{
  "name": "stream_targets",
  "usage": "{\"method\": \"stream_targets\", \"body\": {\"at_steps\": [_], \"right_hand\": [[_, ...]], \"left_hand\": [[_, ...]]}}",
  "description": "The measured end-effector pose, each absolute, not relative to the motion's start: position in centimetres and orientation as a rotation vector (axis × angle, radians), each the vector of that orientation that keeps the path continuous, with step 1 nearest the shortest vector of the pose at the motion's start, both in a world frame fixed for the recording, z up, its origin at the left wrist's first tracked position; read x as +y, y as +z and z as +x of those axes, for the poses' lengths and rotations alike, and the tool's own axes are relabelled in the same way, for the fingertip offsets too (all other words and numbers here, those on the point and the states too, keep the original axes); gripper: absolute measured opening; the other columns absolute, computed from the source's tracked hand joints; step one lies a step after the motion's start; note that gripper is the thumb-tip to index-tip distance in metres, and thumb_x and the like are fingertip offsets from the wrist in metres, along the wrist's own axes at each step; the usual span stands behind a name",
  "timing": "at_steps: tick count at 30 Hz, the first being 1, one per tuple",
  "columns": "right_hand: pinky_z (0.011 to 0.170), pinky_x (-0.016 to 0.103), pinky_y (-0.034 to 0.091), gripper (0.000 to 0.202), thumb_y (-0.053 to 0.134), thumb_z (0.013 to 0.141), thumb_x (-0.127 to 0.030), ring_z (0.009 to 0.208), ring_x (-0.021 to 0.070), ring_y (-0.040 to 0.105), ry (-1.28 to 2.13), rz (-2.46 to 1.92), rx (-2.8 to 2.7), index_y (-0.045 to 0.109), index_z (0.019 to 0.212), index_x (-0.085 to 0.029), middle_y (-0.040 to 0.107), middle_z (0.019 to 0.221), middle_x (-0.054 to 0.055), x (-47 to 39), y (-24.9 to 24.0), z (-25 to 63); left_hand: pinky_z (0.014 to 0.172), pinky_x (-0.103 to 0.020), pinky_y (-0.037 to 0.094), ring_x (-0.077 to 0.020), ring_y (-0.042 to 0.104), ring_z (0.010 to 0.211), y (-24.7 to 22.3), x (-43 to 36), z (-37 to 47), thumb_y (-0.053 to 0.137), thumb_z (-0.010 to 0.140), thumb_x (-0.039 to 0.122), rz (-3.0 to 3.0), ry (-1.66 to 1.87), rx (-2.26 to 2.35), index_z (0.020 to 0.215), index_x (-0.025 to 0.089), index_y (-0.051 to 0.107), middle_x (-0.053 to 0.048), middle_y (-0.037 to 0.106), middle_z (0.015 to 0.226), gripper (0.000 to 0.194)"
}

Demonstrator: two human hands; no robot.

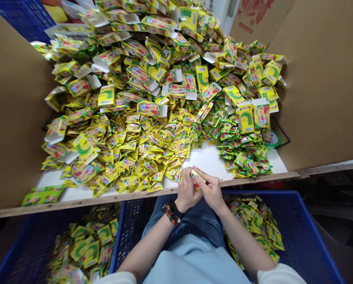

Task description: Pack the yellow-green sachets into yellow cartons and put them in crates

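Note:
At the table's front edge, a small yellow box (197,179) is held between my two hands. My left hand (187,190), with a beaded bracelet and a black band at the wrist, is wrapped round its left side. The fingers of my right hand (211,190) press on its right side and top. Just beyond my hands, yellow sachets (146,157) lie heaped to the left and green sachets (244,154) to the right. Many small yellow boxes (173,90), several with open white flaps, are piled behind the sachets.
Cardboard walls (324,86) stand on both sides. Below the wooden edge (105,199) are a left blue crate (25,244) and a right blue crate (306,236), both holding yellow boxes. A green tape roll (273,139) lies at the right, and a green sachet strip (42,195) at the front left.

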State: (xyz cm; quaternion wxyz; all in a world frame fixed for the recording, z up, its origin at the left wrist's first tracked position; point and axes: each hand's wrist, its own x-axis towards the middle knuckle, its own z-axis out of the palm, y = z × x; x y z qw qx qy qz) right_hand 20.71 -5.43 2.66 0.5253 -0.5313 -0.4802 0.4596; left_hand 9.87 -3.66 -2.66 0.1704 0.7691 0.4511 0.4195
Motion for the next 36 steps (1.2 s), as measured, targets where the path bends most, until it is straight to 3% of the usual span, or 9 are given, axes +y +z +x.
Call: {"method": "stream_targets", "body": {"at_steps": [11, 14, 19, 21, 24, 27, 30, 33, 36], "right_hand": [[0.099, 0.04, 0.054, 0.047, 0.054, 0.092, -0.026, 0.119, 0.0257, 0.063, 0.676, -1.221, -1.647, 0.052, 0.139, -0.018, 0.063, 0.132, 0.012, -5.5, 1.7, 20.4], [0.099, 0.04, 0.054, 0.041, 0.048, 0.094, -0.022, 0.118, 0.024, 0.064, 0.556, -1.202, -1.673, 0.057, 0.134, -0.019, 0.067, 0.127, 0.011, -6.1, 1.6, 20.8], [0.08, 0.037, 0.06, 0.029, 0.05, 0.093, -0.023, 0.089, 0.0248, 0.075, 0.446, -1.651, -1.755, 0.072, 0.112, -0.022, 0.076, 0.103, 0.01, -10.0, 2.9, 26.8], [0.071, 0.04, 0.059, 0.02, 0.059, 0.088, -0.028, 0.08, 0.0284, 0.075, 0.328, -1.873, -1.853, 0.076, 0.097, -0.023, 0.078, 0.087, 0.011, -10.5, 2.9, 29.0], [0.083, 0.045, 0.057, 0.023, 0.063, 0.086, -0.027, 0.1, 0.0311, 0.07, 0.271, -1.795, -1.995, 0.074, 0.104, -0.02, 0.075, 0.103, 0.014, -7.5, 2.0, 28.6], [0.096, 0.043, 0.052, 0.038, 0.054, 0.087, -0.014, 0.117, 0.0259, 0.062, 0.317, -1.558, -2.09, 0.065, 0.123, -0.018, 0.065, 0.128, 0.015, -1.0, 1.2, 23.9], [0.11, 0.05, 0.037, 0.055, 0.052, 0.083, -0.006, 0.136, 0.0296, 0.042, 0.255, -1.507, -2.219, 0.051, 0.137, -0.013, 0.048, 0.146, 0.019, 5.0, 1.1, 19.1], [0.111, 0.06, 0.024, 0.052, 0.052, 0.083, -0.006, 0.134, 0.0341, 0.042, 0.278, -1.51, -2.22, 0.052, 0.134, -0.011, 0.058, 0.134, 0.023, 7.5, 0.9, 16.9], [0.109, 0.055, 0.028, 0.034, 0.048, 0.088, -0.007, 0.112, 0.0279, 0.059, 0.356, -1.485, -2.146, 0.063, 0.118, -0.014, 0.071, 0.106, 0.017, 7.2, 0.2, 17.3]], "left_hand": [[0.094, -0.046, 0.047, -0.0291, 0.054, 0.111, -3.1, -3.7, 9.6, 0.038, 0.092, 0.029, 2.095, 1.212, 1.284, 0.135, 0.015, 0.033, -0.016, 0.051, 0.118, 0.046], [0.091, -0.045, 0.049, -0.0277, 0.056, 0.107, -2.4, -3.8, 9.6, 0.038, 0.093, 0.035, 2.106, 1.139, 1.212, 0.132, 0.013, 0.04, -0.016, 0.054, 0.113, 0.045], [0.091, -0.043, 0.049, -0.0292, 0.056, 0.109, 0.9, -3.1, 6.5, 0.066, 0.077, 0.057, 2.309, 0.844, 1.048, 0.132, 0.018, 0.05, -0.015, 0.059, 0.12, 0.069], [0.086, -0.04, 0.049, -0.0265, 0.059, 0.1, 2.2, -1.6, 4.2, 0.062, 0.084, 0.05, 2.333, 0.818, 1.273, 0.114, 0.022, 0.064, -0.011, 0.066, 0.106, 0.041], [0.078, -0.037, 0.047, -0.0245, 0.059, 0.084, 3.7, 2.5, 1.5, 0.054, 0.091, 0.037, 2.359, 0.757, 1.637, 0.089, 0.02, 0.071, -0.008, 0.068, 0.086, 0.024], [0.082, -0.04, 0.045, -0.0264, 0.056, 0.088, 4.6, 7.8, 1.1, 0.053, 0.09, 0.029, 2.427, 0.766, 1.782, 0.092, 0.018, 0.072, -0.01, 0.069, 0.092, 0.022], [0.085, -0.041, 0.043, -0.029, 0.052, 0.099, 5.0, 12.8, 2.4, 0.05, 0.089, 0.019, 2.467, 0.758, 1.795, 0.107, 0.016, 0.069, -0.013, 0.067, 0.106, 0.026], [0.083, -0.038, 0.044, -0.0284, 0.05, 0.102, 4.8, 16.2, 3.6, 0.053, 0.081, 0.008, 2.529, 0.66, 1.731, 0.113, 0.017, 0.066, -0.014, 0.065, 0.115, 0.035], [0.084, -0.038, 0.044, -0.0271, 0.053, 0.096, 4.6, 17.7, 3.8, 0.055, 0.077, 0.006, 2.54, 0.574, 1.663, 0.103, 0.015, 0.07, -0.014, 0.068, 0.1, 0.031]]}}
